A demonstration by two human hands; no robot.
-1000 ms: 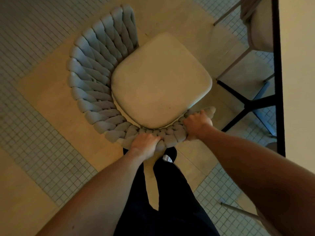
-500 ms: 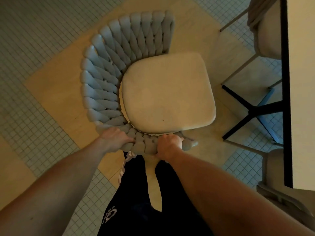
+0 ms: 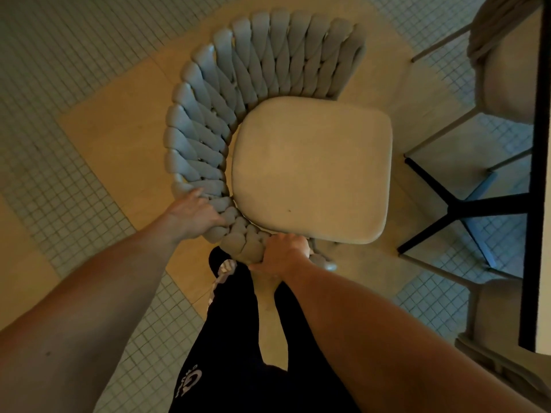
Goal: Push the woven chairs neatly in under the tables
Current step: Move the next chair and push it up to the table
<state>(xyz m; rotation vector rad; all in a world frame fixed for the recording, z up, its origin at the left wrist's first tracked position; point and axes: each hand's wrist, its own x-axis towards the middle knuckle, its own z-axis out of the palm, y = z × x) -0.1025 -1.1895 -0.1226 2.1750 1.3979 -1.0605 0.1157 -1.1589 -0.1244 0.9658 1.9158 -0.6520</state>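
Note:
A woven chair (image 3: 313, 171) with a grey braided backrest and a beige seat cushion stands on the floor below me, seen from above. Its open front faces right, toward the table (image 3: 542, 174) at the right edge. My left hand (image 3: 195, 214) grips the braided back at its lower left. My right hand (image 3: 283, 256) grips the near end of the backrest, just below the seat. The chair stands out in the open, left of the table's edge.
The table's black cross-shaped base (image 3: 450, 210) stands to the right of the chair. A second chair (image 3: 504, 76) sits tucked at the table's top right, and a third (image 3: 501, 347) at the lower right. My dark trouser legs (image 3: 238, 338) are right behind the chair.
The chair has turned clockwise, so that its backrest swung from the left to the top left. Both hands shifted along the backrest with it.

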